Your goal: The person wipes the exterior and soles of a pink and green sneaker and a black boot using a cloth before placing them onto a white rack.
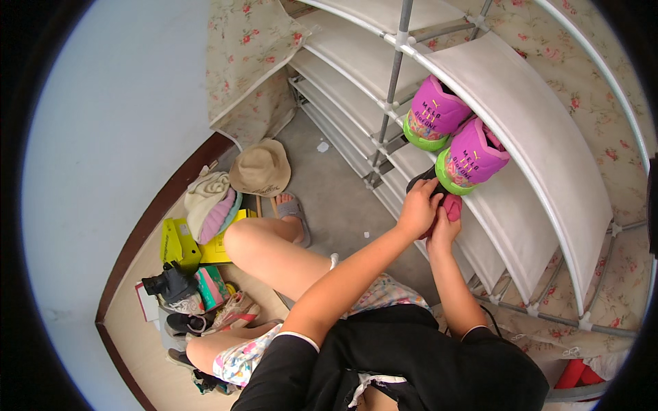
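In front of the shelf rack, my left hand (pixel 420 205) grips a black item (pixel 422 177) that looks like a shoe, partly hidden by my fingers. Close against it, my right hand (pixel 444 229) holds a dark pink piece (pixel 452 207), perhaps cloth or part of the same item; I cannot tell which. Just above my hands, a purple sneaker with a green sole (pixel 472 156) stands heel outward on a shelf. Its mate, another purple sneaker (pixel 436 113), stands beside it, to the upper left. Both bear writing on the heel.
The rack has pale fabric shelves (pixel 534 113), grey poles (pixel 395 72) and a floral cover (pixel 247 56). On the floor at left lie a brimmed hat (pixel 260 167), folded textiles (pixel 211 203), a yellow shoebox (pixel 177 244), black boots (pixel 172 282) and several other shoes (pixel 236 313).
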### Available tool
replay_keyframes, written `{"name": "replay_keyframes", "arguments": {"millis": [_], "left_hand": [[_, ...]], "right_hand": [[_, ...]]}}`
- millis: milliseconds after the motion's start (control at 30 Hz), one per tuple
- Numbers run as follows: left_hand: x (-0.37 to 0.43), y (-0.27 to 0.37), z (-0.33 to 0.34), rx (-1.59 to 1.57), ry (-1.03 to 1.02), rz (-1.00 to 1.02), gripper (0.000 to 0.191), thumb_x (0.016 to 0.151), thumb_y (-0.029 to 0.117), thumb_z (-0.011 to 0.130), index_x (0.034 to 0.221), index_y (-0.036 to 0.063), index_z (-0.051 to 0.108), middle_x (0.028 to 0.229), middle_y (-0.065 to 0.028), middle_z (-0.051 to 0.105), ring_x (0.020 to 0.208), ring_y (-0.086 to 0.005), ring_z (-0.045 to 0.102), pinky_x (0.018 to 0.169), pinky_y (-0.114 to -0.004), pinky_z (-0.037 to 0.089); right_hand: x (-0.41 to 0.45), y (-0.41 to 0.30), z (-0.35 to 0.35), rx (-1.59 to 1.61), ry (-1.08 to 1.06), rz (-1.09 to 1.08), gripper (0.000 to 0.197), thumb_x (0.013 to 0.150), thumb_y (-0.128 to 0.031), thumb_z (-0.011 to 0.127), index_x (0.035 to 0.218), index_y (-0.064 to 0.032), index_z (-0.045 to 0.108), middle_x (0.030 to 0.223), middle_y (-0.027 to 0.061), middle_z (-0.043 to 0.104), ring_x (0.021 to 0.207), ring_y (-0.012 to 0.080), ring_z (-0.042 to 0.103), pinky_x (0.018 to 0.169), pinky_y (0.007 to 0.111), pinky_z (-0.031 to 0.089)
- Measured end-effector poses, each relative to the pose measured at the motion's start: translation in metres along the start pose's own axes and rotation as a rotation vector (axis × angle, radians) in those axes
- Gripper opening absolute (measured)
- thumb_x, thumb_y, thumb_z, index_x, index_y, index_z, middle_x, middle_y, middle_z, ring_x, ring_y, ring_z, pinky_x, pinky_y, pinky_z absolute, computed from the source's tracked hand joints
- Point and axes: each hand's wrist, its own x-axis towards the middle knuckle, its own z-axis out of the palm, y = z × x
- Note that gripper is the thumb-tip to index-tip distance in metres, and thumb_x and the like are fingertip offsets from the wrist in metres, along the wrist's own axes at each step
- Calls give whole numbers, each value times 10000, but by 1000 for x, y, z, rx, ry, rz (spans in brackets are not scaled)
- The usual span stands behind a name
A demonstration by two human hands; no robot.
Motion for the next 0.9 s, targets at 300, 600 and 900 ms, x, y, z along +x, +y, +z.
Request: {"name": "replay_keyframes", "arguments": {"millis": [300,600,900], "left_hand": [[-27,-16,-35,-165,-71,-169,646,835,62,644,1396,-10,331,1144,-238,570,901,-270,647,781,-353,526],[-96,8,-207,-485,265,-165,393,926,43,540,1308,41,449,1167,-118,574,983,-169,608,863,-290,486],[-272,-59,-374,-189,839,-486,238,911,111,582,1104,-27,568,923,-68,648,781,-118,612,729,-254,508]], "right_hand": [[-43,24,17,56,-31,45,398,849,-9,594,1229,12,476,1129,97,575,979,183,592,832,310,498],[-89,-8,116,-131,-562,-265,432,791,-6,645,1194,33,494,1133,96,567,1021,184,558,891,315,444],[-241,-12,299,-217,-1661,19,390,756,-3,647,1131,17,540,946,59,631,821,120,597,732,260,486]]}}
